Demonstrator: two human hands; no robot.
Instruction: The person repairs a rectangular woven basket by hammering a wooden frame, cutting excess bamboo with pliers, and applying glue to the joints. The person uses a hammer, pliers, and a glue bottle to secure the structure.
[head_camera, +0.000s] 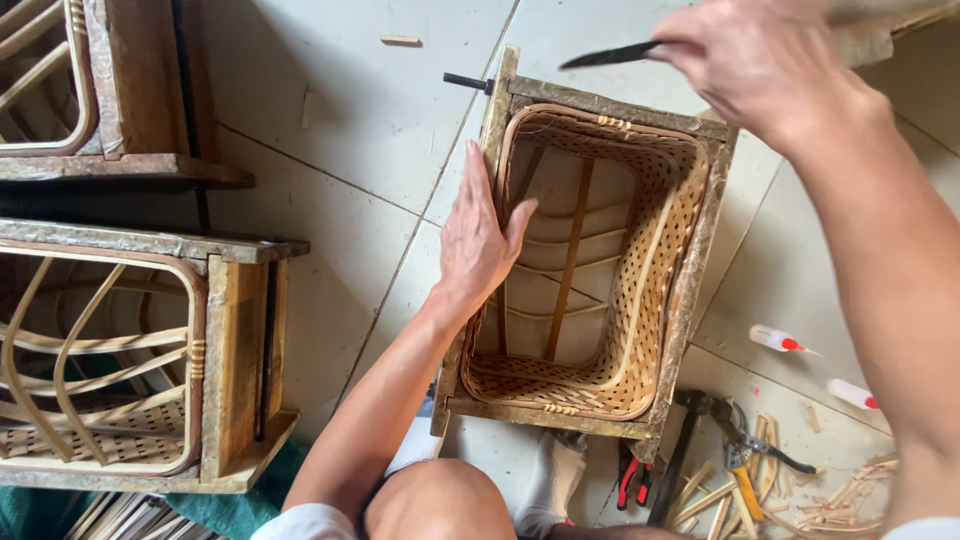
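From the head camera, the landmark is a woven basket (590, 270) sitting inside a rough wooden frame (700, 250) on the pale tiled floor (340, 130). The left hand (480, 235) lies flat and open against the basket's left rim, fingers stretched together and pointing away from the body, thumb hooked inside the rim; it grips nothing, only presses. The forearm runs down toward a bent knee (440, 500) just below the basket. The right hand (760, 60) hovers above the basket's far right corner, fingers closed around a dark thin blade (610, 55) that points left. Beside the basket's near right corner lie pliers (632, 478), a hammer (685, 440) and bamboo strips (800, 495). Well left of the basket stands another framed basket (130, 350).
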